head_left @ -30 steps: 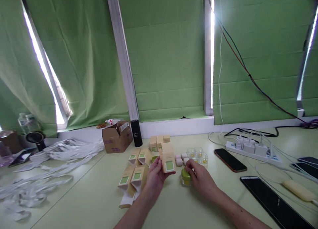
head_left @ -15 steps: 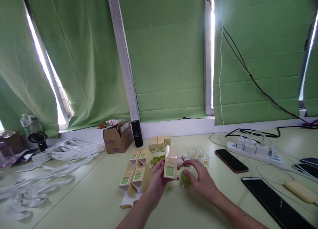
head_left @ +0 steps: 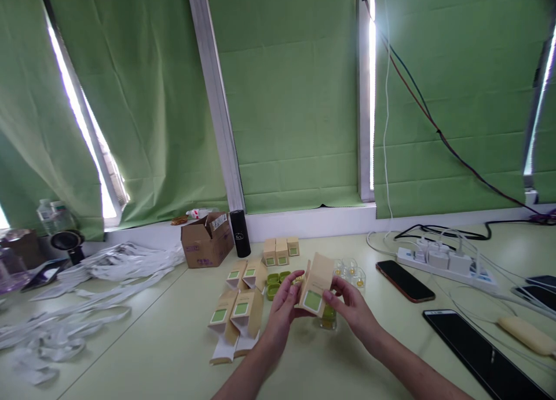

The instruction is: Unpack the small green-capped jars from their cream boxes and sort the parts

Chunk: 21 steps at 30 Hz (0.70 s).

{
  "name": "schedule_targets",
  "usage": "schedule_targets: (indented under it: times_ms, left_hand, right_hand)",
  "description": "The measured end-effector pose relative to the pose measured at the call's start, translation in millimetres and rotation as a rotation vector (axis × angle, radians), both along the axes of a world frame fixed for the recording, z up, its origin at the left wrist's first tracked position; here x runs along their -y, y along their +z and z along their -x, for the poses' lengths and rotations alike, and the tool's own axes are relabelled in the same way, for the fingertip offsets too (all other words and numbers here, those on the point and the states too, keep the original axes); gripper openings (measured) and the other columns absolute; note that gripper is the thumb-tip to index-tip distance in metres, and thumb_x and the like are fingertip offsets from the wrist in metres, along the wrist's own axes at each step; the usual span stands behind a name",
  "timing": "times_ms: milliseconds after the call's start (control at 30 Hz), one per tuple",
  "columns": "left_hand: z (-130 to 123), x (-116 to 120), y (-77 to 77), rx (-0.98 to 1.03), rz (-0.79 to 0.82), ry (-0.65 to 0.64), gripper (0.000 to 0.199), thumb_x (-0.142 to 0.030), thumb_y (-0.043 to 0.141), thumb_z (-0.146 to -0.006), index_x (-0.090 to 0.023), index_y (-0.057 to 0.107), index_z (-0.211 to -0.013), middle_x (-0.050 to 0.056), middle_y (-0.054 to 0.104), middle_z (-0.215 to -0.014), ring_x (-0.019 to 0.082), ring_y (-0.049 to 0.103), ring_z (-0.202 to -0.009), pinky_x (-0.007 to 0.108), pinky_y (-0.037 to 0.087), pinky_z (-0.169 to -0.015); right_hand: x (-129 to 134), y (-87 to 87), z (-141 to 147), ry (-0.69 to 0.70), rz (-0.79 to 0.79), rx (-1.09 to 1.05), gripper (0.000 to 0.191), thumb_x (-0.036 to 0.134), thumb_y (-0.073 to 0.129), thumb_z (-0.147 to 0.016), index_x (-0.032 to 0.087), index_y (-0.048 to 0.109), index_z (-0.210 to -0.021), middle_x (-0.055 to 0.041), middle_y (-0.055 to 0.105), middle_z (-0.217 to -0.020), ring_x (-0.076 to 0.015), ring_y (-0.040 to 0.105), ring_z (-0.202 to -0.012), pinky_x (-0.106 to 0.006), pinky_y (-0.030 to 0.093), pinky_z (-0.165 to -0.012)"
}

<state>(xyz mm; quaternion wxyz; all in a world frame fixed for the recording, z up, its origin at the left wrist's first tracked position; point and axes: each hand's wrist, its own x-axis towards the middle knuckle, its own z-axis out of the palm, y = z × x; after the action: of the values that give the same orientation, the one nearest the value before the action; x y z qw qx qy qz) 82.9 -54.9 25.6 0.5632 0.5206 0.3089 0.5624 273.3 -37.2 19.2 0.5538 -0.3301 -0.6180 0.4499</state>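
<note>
Between my two hands a small beige carton (head_left: 318,275) with a green square on its front is held up, tilted. My left hand (head_left: 284,307) grips its left side, and my right hand (head_left: 350,307) pinches its right edge. Below and partly behind the carton, a small glass jar with a green lid (head_left: 329,320) stands on the table. Left of my hands are several like cartons (head_left: 247,310), the nearer ones with white flaps hanging out. Green lids (head_left: 273,290) and clear glass jars (head_left: 357,277) sit behind my hands, partly hidden.
Three cartons (head_left: 281,252) stand at the back beside a black cylinder (head_left: 239,233) and a cardboard box (head_left: 206,241). White strips (head_left: 108,272) spread across the left. To the right lie a phone (head_left: 405,280), a tablet-like device (head_left: 482,351) and a power strip (head_left: 447,267) with cables.
My right hand has left the green-lidded jar and taken hold of the carton's right edge. The carton has shifted right and tilted, and the jar stays on the table.
</note>
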Motion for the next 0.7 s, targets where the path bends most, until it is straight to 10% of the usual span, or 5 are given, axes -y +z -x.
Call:
schedule_targets:
  times_ms: [267, 700]
  left_hand:
    - [-1.3, -1.9, -12.3, -0.172, -0.28, 0.024, 0.064, -0.05, 0.07, -0.091, -0.026, 0.051, -0.148, 0.015, 0.053, -0.153, 0.033, 0.057, -0.13, 0.045, 0.05, -0.104]
    - [-2.6, -1.2, -17.1, -0.207, -0.257, 0.026, 0.062, -0.046, 0.068, -0.094, -0.025, 0.049, -0.149, 0.016, 0.048, -0.156, 0.035, 0.051, -0.138, 0.044, 0.047, -0.109]
  right_hand:
    - [-5.8, 4.9, -0.1, 0.03, 0.152, -0.24, 0.054, 0.067, 0.083, -0.07, 0.021, 0.073, -0.096, -0.0148, 0.079, -0.106, -0.0362, 0.071, -0.104, -0.05, 0.053, -0.097]
    - [-20.1, -17.8, 2.5, -0.064, 0.059, -0.06, 0.063, 0.075, 0.076, -0.071, 0.02, 0.07, -0.101, -0.0135, 0.078, -0.099, -0.0327, 0.071, -0.094, -0.048, 0.054, -0.089]
